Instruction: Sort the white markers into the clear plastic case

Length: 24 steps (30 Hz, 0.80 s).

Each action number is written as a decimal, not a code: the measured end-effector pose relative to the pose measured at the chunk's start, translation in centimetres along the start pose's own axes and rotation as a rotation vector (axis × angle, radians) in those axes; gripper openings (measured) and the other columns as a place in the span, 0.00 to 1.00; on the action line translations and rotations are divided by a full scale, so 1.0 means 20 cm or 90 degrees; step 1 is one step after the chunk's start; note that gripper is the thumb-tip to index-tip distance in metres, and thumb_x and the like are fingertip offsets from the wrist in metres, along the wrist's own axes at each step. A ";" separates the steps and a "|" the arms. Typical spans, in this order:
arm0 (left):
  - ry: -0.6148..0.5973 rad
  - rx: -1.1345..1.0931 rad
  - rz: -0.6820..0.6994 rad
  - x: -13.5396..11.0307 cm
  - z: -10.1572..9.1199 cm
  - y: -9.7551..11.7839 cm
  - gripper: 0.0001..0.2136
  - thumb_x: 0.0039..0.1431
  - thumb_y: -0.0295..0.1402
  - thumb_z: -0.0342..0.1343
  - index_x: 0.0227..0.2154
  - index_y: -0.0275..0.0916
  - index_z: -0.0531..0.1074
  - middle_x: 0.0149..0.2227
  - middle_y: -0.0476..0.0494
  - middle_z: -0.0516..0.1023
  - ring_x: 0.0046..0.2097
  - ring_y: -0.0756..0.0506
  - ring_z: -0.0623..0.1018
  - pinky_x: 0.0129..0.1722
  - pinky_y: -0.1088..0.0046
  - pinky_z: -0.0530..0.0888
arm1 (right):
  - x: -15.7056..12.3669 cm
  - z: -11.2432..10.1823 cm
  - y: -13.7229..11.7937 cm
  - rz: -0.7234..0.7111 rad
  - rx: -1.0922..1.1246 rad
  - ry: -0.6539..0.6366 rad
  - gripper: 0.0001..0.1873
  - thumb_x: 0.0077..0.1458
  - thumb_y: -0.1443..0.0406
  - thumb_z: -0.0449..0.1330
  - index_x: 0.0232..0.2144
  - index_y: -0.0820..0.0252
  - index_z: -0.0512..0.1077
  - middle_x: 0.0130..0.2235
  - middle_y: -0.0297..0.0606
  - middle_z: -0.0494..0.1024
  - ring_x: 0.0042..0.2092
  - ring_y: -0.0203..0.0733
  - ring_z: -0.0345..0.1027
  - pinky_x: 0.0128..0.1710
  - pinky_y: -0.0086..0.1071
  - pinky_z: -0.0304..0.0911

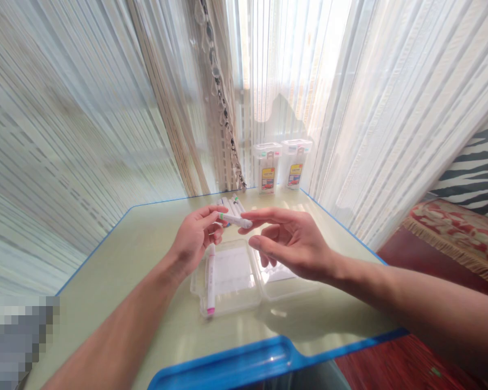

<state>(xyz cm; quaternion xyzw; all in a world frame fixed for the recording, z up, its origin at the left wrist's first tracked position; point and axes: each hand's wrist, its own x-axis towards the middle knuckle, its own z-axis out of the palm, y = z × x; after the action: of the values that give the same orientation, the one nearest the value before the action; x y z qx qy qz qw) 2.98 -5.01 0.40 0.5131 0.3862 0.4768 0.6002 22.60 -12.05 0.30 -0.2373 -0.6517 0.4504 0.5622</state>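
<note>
A white marker with a green band (235,219) is pinched between the thumb and fingers of my left hand (195,233). It points right, tilted slightly down. My right hand (295,238) has its thumb and fingers apart; its fingertips are at the marker's right end, and I cannot tell whether they touch it. Below the hands lies an open clear plastic case (236,295) with white paper inside. Another white marker, with a pink end (211,281), rests on the case's left part. Several more white markers (236,203) lie behind my hands, partly hidden.
Two clear lidded boxes with yellow labels (268,176) (295,172) stand at the table's back edge. The pale green table (117,260) has a blue rim (228,363). String curtains (106,108) hang behind it. A fringed patterned cloth (455,233) is at the right.
</note>
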 end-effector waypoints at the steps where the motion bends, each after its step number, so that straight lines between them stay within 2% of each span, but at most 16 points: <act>1: -0.003 0.000 -0.002 0.00 0.00 0.00 0.07 0.58 0.29 0.56 0.38 0.32 0.76 0.27 0.46 0.73 0.22 0.53 0.66 0.23 0.77 0.64 | 0.00 0.00 0.00 -0.002 -0.001 -0.002 0.19 0.56 0.71 0.68 0.51 0.62 0.77 0.42 0.40 0.81 0.23 0.27 0.71 0.21 0.22 0.72; 9: 0.010 -0.007 -0.013 -0.01 0.01 0.01 0.08 0.54 0.30 0.59 0.36 0.33 0.77 0.24 0.48 0.71 0.22 0.54 0.64 0.22 0.78 0.60 | 0.00 0.01 -0.02 -0.006 -0.004 -0.021 0.19 0.57 0.71 0.67 0.51 0.62 0.76 0.42 0.41 0.81 0.24 0.27 0.71 0.22 0.23 0.72; 13: 0.027 0.000 0.012 0.00 -0.01 0.02 0.08 0.50 0.31 0.61 0.34 0.33 0.77 0.22 0.50 0.68 0.22 0.54 0.62 0.22 0.77 0.59 | -0.01 -0.01 -0.01 -0.031 -0.084 -0.035 0.21 0.57 0.70 0.67 0.53 0.64 0.75 0.41 0.41 0.80 0.24 0.29 0.71 0.23 0.25 0.72; 16: 0.027 0.057 0.032 0.02 -0.03 0.01 0.07 0.49 0.32 0.59 0.30 0.34 0.77 0.19 0.52 0.63 0.21 0.53 0.60 0.22 0.76 0.57 | -0.01 -0.02 0.00 -0.123 -0.221 -0.075 0.18 0.58 0.71 0.66 0.51 0.68 0.75 0.38 0.42 0.81 0.25 0.30 0.70 0.25 0.25 0.71; 20: -0.011 0.236 0.079 0.03 -0.05 -0.02 0.09 0.52 0.34 0.56 0.27 0.34 0.77 0.18 0.52 0.62 0.22 0.52 0.60 0.23 0.74 0.55 | -0.02 -0.02 0.01 -0.306 -0.447 -0.153 0.10 0.59 0.70 0.66 0.44 0.67 0.77 0.32 0.39 0.82 0.25 0.31 0.71 0.27 0.25 0.69; 24: -0.059 0.452 0.140 0.01 -0.06 -0.02 0.13 0.57 0.36 0.53 0.29 0.35 0.80 0.20 0.50 0.66 0.25 0.50 0.66 0.28 0.72 0.60 | -0.04 0.00 0.00 -0.377 -0.567 -0.161 0.08 0.61 0.69 0.64 0.43 0.63 0.76 0.31 0.38 0.82 0.27 0.35 0.75 0.27 0.26 0.69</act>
<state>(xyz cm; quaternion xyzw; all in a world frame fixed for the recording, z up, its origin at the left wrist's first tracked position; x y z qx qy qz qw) 1.99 -4.47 -0.09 0.7486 0.4424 0.3510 0.3473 22.81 -12.68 -0.20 -0.2025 -0.8808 -0.0213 0.4275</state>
